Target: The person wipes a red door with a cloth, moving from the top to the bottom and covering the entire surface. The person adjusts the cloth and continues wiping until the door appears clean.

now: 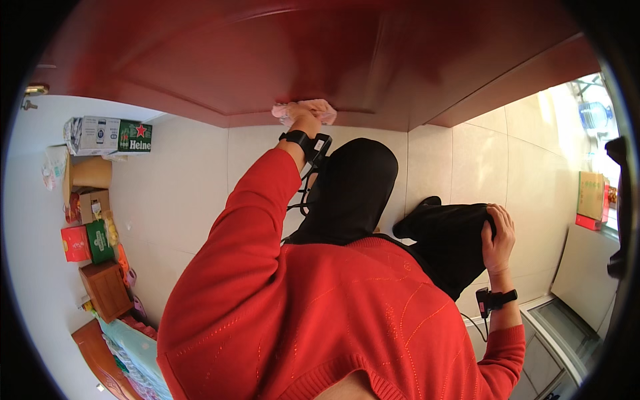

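Note:
My left hand (303, 115) presses a pink cloth (324, 109) against the lower part of a dark red panelled door (320, 60). The cloth is bunched under and around the fingers, and my fingertips are partly hidden in it. My right hand (499, 238) rests on my knee, over the black trousers (452, 240), with nothing held in it. Both wrists carry black straps with small devices and cables.
Light floor tiles (170, 165) lie under the door. Along the left wall stand a Heineken carton (135, 137), cardboard boxes (94, 206) and a small wooden cabinet (105, 291). A bed (132, 345) is at lower left. On the right are a box (591, 195) and a water bottle (595, 116).

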The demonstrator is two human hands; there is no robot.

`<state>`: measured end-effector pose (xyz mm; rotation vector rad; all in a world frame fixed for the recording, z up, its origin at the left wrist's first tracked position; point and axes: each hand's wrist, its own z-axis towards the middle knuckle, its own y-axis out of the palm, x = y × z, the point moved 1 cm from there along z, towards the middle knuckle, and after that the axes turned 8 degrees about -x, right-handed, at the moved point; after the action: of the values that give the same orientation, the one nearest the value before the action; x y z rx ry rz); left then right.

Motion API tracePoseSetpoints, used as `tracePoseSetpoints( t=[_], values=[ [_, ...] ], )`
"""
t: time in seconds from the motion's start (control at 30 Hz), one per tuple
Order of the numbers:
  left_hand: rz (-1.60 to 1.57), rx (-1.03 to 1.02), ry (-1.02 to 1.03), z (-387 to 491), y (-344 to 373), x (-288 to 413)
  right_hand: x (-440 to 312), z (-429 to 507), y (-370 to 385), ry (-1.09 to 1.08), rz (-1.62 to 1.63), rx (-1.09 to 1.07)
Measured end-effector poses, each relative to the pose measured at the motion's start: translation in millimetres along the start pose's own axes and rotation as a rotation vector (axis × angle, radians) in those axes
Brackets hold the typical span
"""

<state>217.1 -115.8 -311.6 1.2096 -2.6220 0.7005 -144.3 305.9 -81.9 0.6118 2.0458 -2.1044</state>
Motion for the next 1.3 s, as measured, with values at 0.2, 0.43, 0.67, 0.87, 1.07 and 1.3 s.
tracePoseSetpoints(
  t=[0.2, 0.43, 0.67, 0.87, 1.07, 1.3],
  values=[
    [-1.464, -0.236, 0.171, -58, 39, 32, -3, -1, 0, 0.002, 0.010, 0.024],
    [-1.228, -0.638, 0.538, -128, 35, 64, 2, -5, 4, 0.000, 0.003, 0.067],
    [-1.449, -0.692, 0.489, -177, -1, 102, 5, -8, 8, 0.008, 0.007, 0.091],
    [-1.521, -0.817, 0.579, -269, -45, 119, 0, -5, 8, 0.018, 0.007, 0.090],
    [-1.499, -0.862, 0.781, -344, -94, 127, 1, -4, 11, 0.029, -0.009, 0.106],
    [-1.349, -0.549, 1.080, -402, -119, 114, 7, -7, 12, 0.031, -0.001, 0.112]
  ],
)
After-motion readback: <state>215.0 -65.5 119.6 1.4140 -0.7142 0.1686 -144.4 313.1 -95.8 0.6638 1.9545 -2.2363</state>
